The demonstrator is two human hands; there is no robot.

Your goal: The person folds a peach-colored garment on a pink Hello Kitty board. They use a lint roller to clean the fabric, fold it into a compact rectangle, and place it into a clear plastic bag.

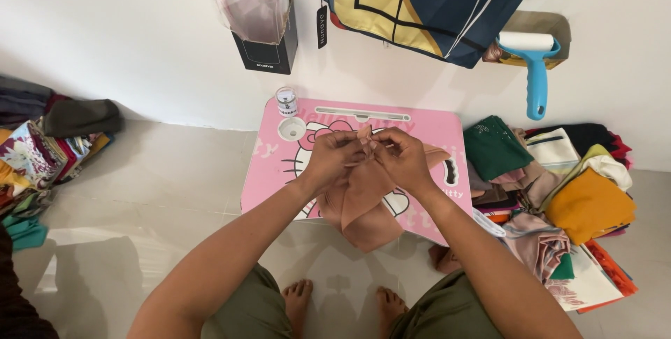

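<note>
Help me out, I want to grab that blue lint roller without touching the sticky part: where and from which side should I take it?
Grip the lint roller by its blue handle, the long straight part hanging below the white roll. Come from below or from the front with the right hand, which is on that side. The roll sits crosswise at the top in a fork, so the lower handle is clear of the sticky part.

The scene is evenly and brightly lit by soft daylight. Broad, soft-edged shadows of the person are cast on the floor (140, 241) in front of the near edge of the bench (433, 126). Pale reflections are seen on the glossy tiles. No harsh glare is seen on the white wall (140, 31). Wide-angle bending is visible at the edges. Sharp focus is held throughout, with no motion blur.
</note>
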